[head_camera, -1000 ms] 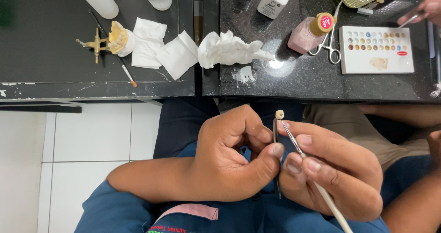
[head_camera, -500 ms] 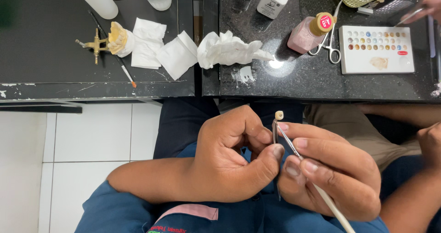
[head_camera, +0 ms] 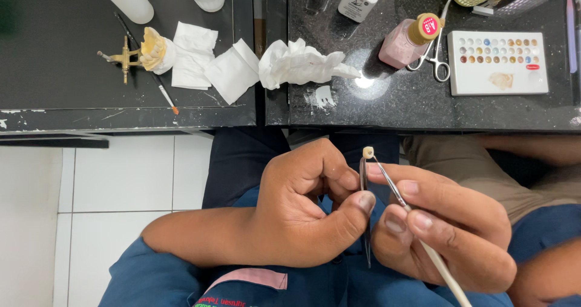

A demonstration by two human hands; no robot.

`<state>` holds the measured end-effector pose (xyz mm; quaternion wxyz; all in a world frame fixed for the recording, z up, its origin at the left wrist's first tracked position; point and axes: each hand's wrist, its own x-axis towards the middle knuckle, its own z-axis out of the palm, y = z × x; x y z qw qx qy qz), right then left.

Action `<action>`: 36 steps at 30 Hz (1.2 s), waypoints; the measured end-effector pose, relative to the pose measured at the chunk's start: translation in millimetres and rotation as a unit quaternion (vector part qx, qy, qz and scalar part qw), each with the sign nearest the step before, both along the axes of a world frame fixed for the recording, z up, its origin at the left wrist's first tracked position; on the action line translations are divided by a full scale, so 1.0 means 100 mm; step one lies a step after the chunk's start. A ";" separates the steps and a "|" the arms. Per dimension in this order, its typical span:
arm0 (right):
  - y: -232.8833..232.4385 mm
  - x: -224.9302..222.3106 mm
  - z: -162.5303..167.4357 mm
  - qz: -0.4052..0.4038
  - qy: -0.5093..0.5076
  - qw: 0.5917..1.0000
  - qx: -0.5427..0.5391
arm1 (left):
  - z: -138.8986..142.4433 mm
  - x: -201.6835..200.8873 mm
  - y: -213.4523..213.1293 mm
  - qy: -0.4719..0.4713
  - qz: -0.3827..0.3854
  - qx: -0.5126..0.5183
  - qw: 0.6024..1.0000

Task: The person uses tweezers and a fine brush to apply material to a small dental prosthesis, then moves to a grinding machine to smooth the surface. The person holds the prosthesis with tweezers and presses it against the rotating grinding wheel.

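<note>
Head view: both hands [head_camera: 302, 216] stay put, brush [head_camera: 417, 234] still touching tooth [head_camera: 367, 152].

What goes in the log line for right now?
left hand: holds tweezers gripping tooth | right hand: brush tip at tooth

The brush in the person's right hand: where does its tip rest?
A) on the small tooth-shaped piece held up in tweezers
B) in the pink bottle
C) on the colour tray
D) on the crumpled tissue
A: the brush in the right hand meets the tooth-shaped piece, which tweezers in the left hand hold up.
</note>
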<state>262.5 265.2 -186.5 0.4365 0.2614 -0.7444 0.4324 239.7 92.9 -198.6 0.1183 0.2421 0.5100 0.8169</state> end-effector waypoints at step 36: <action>0.09 0.10 0.05 -0.024 -0.017 0.999 -0.015 | -0.08 -0.20 0.01 -0.246 -0.269 0.204 0.909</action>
